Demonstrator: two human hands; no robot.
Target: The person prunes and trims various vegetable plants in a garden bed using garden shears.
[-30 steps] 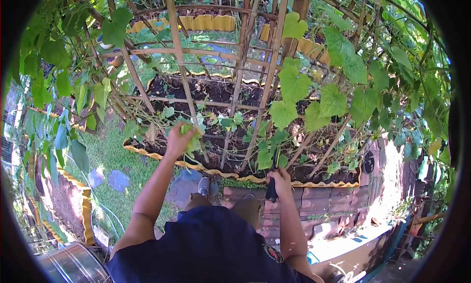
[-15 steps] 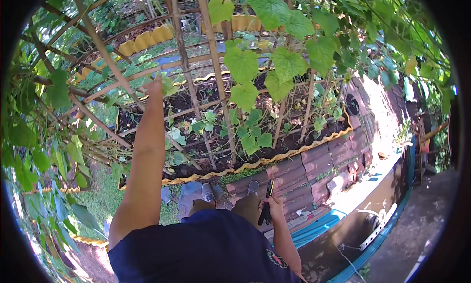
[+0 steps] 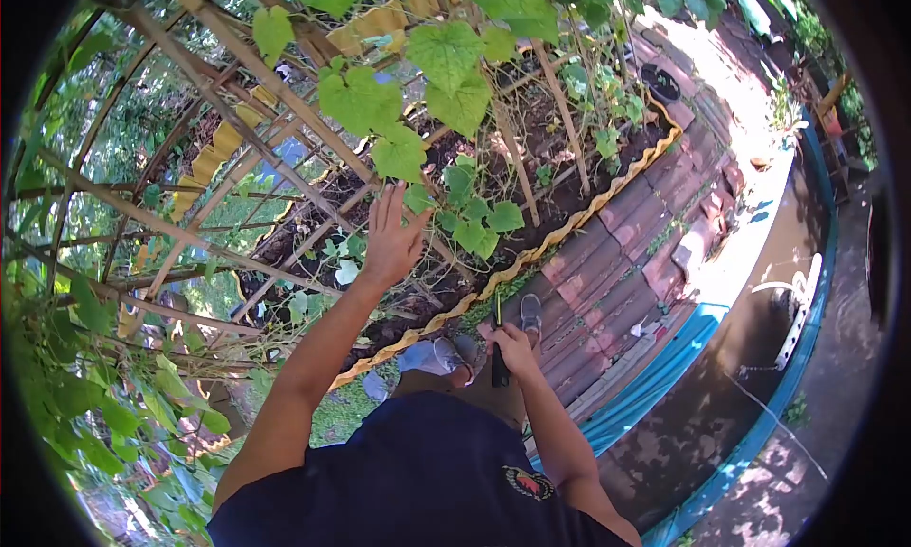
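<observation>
My left hand point(image 3: 391, 243) reaches out over the planted bed, fingers stretched and apart, with nothing held. Its fingertips are just below a broad green leaf point(image 3: 399, 154) of the climbing vine, close to a wooden trellis pole point(image 3: 318, 134). Low at my front, my right hand point(image 3: 513, 351) is closed round a slim black tool point(image 3: 498, 369) with a thin yellow-green strip along its upper part. Fingers cover its middle, and I cannot tell what kind of tool it is. Smaller vine leaves point(image 3: 472, 226) grow to the right of my left hand.
A wavy yellow border point(image 3: 546, 245) edges the soil bed. Reddish-brown tiles point(image 3: 593, 277) pave the ground beside it, and a shoe point(image 3: 530, 312) stands on them. To the right lies a blue-rimmed basin point(image 3: 802, 357) holding murky water and a white pipe frame point(image 3: 802, 305).
My left hand has come down and to the right, from up by the trellis slats to below the broad leaves. The view has turned; my right hand still holds the black tool.
</observation>
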